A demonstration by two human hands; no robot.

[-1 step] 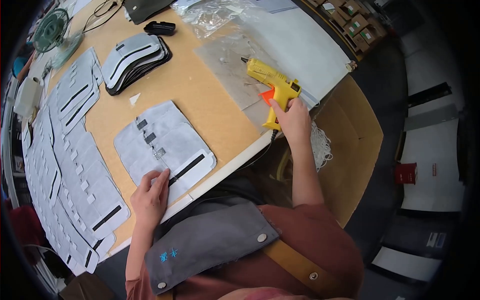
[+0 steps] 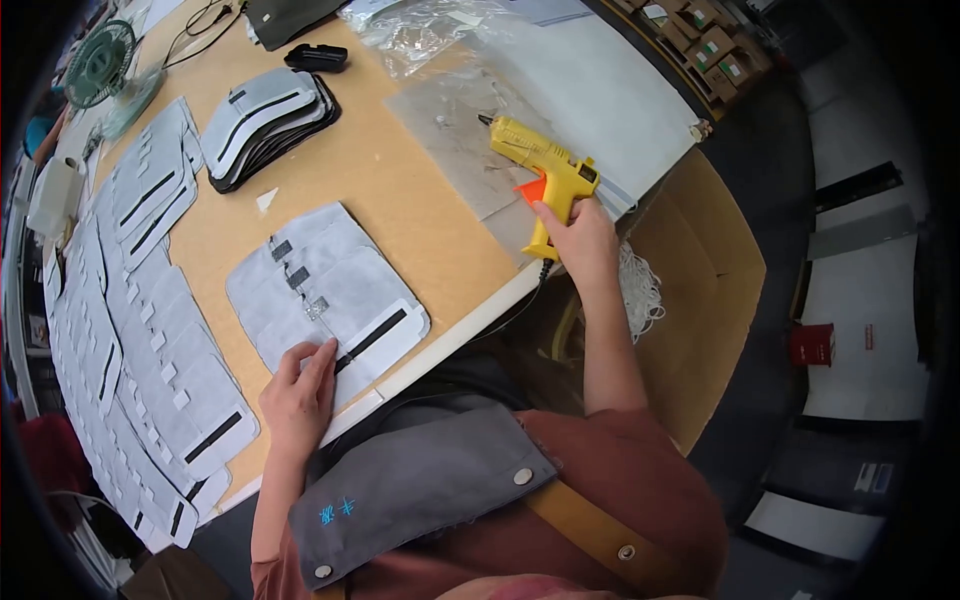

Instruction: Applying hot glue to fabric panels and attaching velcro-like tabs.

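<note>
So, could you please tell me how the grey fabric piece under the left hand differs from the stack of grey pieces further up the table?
The grey fabric piece lies single and spread flat near the table edge, pressed by the left hand; the stack is many pieces piled together, untouched, farther away. The single piece shows small dark tabs along its middle; the stack shows dark edges at its side. Both are grey with a black strip.

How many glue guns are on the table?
1. The yellow glue gun stands near the table's right edge, held by the right hand. None other shows, though clutter at the far end could hide one.
</note>
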